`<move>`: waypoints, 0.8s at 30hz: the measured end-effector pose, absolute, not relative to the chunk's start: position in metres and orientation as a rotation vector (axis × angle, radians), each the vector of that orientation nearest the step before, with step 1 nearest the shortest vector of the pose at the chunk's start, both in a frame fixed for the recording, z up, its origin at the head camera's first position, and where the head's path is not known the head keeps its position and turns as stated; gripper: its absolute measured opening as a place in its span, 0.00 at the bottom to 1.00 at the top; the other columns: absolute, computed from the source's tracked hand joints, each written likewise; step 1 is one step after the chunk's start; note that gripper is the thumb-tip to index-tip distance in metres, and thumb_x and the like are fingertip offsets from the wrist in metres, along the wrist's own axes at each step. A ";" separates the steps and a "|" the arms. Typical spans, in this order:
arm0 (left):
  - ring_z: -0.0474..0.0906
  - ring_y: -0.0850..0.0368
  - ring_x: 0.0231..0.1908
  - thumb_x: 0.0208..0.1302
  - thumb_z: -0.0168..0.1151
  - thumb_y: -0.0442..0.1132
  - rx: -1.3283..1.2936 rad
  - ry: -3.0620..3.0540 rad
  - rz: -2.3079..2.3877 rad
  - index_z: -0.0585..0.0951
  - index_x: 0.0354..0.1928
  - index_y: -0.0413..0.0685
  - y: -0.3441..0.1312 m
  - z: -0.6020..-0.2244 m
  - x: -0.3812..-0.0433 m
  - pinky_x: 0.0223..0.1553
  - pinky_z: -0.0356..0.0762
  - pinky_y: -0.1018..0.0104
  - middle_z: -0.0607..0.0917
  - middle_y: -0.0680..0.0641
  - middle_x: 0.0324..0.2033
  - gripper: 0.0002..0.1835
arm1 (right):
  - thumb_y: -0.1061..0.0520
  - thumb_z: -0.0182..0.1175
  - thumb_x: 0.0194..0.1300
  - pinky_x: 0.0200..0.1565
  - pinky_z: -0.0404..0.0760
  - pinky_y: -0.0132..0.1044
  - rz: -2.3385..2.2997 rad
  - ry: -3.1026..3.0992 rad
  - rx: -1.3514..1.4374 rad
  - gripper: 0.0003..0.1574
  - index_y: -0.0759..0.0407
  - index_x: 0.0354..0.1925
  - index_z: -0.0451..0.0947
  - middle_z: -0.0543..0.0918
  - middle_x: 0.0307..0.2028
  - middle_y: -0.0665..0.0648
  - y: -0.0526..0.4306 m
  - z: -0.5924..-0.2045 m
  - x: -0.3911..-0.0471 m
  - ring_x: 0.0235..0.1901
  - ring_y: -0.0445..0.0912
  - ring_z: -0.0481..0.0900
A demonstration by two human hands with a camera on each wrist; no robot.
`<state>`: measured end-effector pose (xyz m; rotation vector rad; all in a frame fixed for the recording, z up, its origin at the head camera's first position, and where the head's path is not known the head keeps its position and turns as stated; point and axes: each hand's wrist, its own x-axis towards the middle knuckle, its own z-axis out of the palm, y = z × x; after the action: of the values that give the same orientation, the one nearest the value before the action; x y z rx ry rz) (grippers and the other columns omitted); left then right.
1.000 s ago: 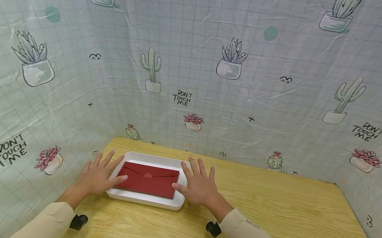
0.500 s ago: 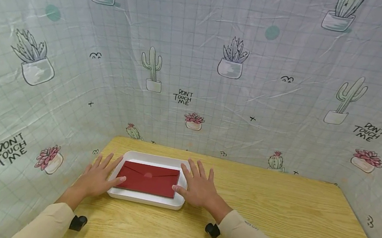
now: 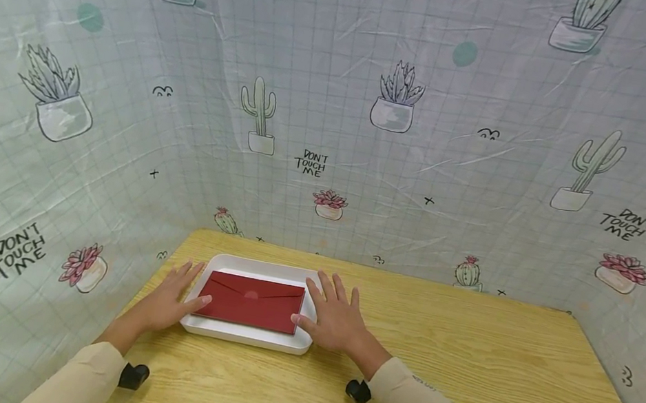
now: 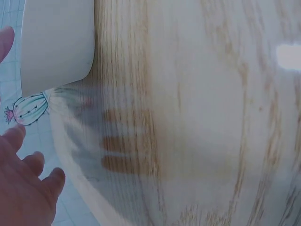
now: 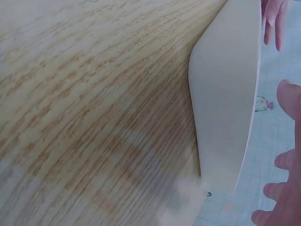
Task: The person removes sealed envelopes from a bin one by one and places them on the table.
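A dark red envelope [image 3: 250,312] lies flat in a shallow white tray [image 3: 246,339], its pointed flap and round seal facing up. At the tray's left end my left hand [image 3: 165,302] has its fingers spread, the thumb reaching over the rim to the envelope's left edge. Across from it my right hand [image 3: 337,318] is spread at the right end, its thumb tip by the envelope's right edge. Neither hand grips anything. Both wrist views show the tray's outer wall [image 5: 225,89] on the wood, with fingers beside it; the envelope is hidden there.
The tray stands on a wood-grain table [image 3: 462,361] near its back left corner. A cactus-print curtain [image 3: 404,158] hangs along the back and both sides. Black wrist devices [image 3: 134,376] sit under both cuffs.
My left hand has shifted very slightly, its fingers drawing a little closer together. My right hand, the tray and the envelope stay in place; the head view tilts a touch.
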<state>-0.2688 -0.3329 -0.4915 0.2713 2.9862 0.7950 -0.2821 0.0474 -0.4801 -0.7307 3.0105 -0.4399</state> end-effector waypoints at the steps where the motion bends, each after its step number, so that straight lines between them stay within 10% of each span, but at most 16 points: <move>1: 0.40 0.19 0.79 0.73 0.56 0.67 0.255 2.974 0.814 0.49 0.85 0.48 -0.334 -0.492 -0.270 0.70 0.47 0.16 0.47 0.28 0.82 0.50 | 0.22 0.46 0.74 0.76 0.48 0.76 -0.441 3.010 -0.731 0.53 0.45 0.84 0.51 0.49 0.85 0.56 0.047 -0.481 -0.282 0.84 0.61 0.45; 11: 0.50 0.24 0.79 0.71 0.62 0.64 0.111 2.864 1.008 0.43 0.86 0.56 -0.337 -0.494 -0.272 0.73 0.56 0.24 0.49 0.30 0.82 0.54 | 0.24 0.46 0.75 0.77 0.51 0.74 -0.509 3.007 -0.747 0.52 0.47 0.83 0.53 0.51 0.84 0.57 0.045 -0.483 -0.285 0.83 0.62 0.48; 24: 0.62 0.27 0.74 0.73 0.63 0.32 0.187 2.609 1.525 0.46 0.84 0.44 -0.344 -0.501 -0.278 0.66 0.78 0.49 0.55 0.28 0.80 0.47 | 0.28 0.48 0.77 0.78 0.60 0.64 -0.661 2.999 -0.740 0.50 0.55 0.82 0.57 0.58 0.81 0.62 0.043 -0.480 -0.289 0.81 0.63 0.56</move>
<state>-0.2782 -0.3438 -0.5010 0.1866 2.6089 1.5249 -0.2887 0.0433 -0.4796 -0.7396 2.9986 -0.6608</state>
